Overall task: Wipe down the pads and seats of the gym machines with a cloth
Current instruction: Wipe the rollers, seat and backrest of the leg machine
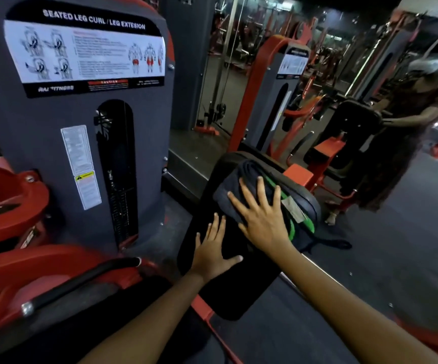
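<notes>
A long black back pad [241, 290] of the leg curl machine tilts away from me in the middle of the view. A dark cloth with a green edge [241, 185] lies folded on the pad's upper part. My right hand [261, 216] presses flat on the cloth, fingers spread and straight. My left hand [212, 252] rests flat on the bare pad just below and left of the cloth, fingers spread.
The grey weight stack housing [81, 143] with an instruction sticker stands close on the left. A black handle bar [81, 279] and red frame parts [10, 206] sit at the lower left. A wall mirror [343, 101] ahead reflects the machine and a person.
</notes>
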